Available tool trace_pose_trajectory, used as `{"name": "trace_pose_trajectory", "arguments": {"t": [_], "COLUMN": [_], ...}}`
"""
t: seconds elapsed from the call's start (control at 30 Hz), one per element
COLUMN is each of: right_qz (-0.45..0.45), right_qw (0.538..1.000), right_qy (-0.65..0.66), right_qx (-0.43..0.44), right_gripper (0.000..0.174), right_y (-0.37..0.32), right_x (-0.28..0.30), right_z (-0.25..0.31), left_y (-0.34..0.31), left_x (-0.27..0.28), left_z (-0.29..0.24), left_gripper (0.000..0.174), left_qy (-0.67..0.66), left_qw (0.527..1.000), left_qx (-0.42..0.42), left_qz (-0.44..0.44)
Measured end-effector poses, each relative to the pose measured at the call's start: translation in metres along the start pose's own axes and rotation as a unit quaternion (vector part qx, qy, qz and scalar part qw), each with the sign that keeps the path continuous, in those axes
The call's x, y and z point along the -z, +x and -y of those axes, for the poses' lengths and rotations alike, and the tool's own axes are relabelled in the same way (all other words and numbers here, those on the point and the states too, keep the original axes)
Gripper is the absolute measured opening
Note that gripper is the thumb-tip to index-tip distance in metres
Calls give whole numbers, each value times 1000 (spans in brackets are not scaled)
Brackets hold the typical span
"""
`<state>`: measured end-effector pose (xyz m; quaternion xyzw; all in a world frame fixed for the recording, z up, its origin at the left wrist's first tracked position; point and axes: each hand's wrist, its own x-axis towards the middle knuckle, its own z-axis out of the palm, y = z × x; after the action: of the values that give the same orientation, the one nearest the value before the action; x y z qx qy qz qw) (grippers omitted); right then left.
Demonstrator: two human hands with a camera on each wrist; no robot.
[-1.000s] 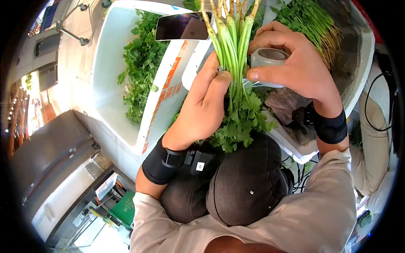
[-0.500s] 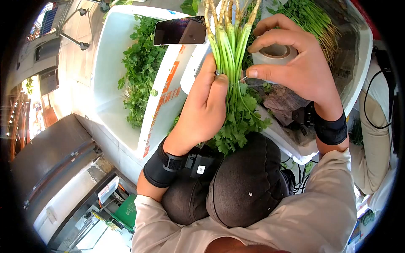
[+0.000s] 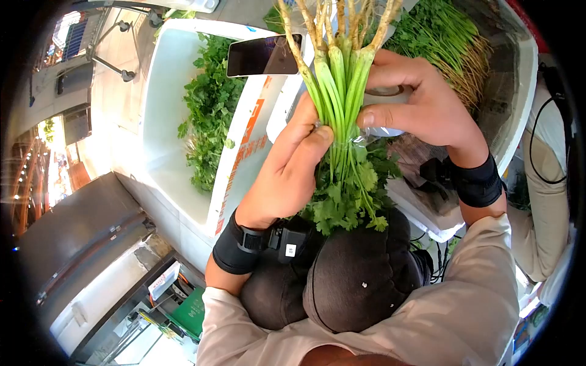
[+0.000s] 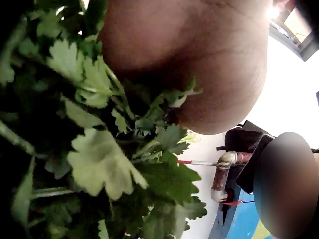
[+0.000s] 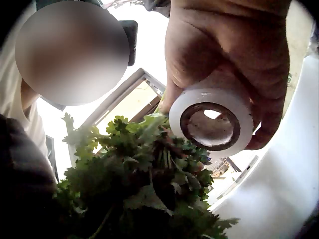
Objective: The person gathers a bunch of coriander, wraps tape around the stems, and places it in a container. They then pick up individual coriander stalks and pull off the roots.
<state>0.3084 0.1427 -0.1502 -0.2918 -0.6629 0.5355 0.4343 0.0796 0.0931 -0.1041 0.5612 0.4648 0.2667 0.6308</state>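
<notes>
My left hand (image 3: 281, 174) grips a bunch of coriander (image 3: 342, 85) around its stems, thumb across the front. Tan roots point up, and the leaves (image 4: 104, 164) hang down over my knees. Clear film (image 3: 357, 141) wraps the stems just below my left thumb. In my right hand (image 3: 424, 100) is a roll of clear tape (image 5: 174, 117), held close against the right side of the bunch. The right wrist view shows the roll's hollow core, with my fingers curled around the outside; in the head view the bunch and hand partly cover it.
A white foam box (image 3: 177, 131) with more leafy greens (image 3: 210, 110) stands to the left. On its near side lies a phone (image 3: 265, 56). Rooted greens (image 3: 442, 46) lie in a tub (image 3: 513, 79) at the back right. Another person's leg (image 3: 537, 213) is at the far right.
The bunch has come closer to the head camera, its roots spreading larger in view. My right hand has moved in against the stems, and the tape roll is now mostly behind it.
</notes>
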Motion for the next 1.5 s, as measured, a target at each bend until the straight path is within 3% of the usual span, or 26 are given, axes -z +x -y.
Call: {"name": "trace_pose_trajectory", "arguments": {"t": [0.1, 0.2, 0.33, 0.43, 0.53, 0.73, 1.03, 1.23, 1.37, 1.5], "right_qz": [35, 20, 17, -1, -4, -28, -74, -122, -119, -105], "right_qw": [999, 1000, 998, 999, 998, 997, 994, 991, 989, 988], "right_qy": [20, 0, -31, -20, -37, -55, -75, -58, -81, -105], "right_qx": [-1, 22, 43, 40, 42, 47, 41, 7, 31, 49], "right_gripper": [26, 23, 23, 24, 24, 24, 23, 24, 25, 25], "right_y": [1, 1, 2, 2, 2, 1, 0, -2, -2, -2], "right_x": [1, 0, 1, 0, 0, 0, -7, -16, -18, -15], "right_z": [5, 5, 5, 4, 4, 4, 4, 5, 2, 9], "left_y": [1, 4, 4, 3, 5, 4, 4, 10, 11, 10], "left_x": [0, 1, -3, -7, -8, -7, -15, -16, -15, -18], "left_z": [-2, -5, -5, -2, 6, 6, 1, 6, 3, 6], "left_gripper": [52, 61, 67, 59, 26, 17, 20, 26, 18, 15], "left_qy": [-49, -27, -40, -84, -88, -53, 92, 51, -4, 42], "left_qw": [999, 994, 995, 992, 987, 988, 973, 975, 984, 981], "left_qx": [-8, -104, -90, -85, -123, -99, -79, -139, -115, -123], "left_qz": [7, 30, 14, -28, -57, -107, -195, -168, -139, -144]}}
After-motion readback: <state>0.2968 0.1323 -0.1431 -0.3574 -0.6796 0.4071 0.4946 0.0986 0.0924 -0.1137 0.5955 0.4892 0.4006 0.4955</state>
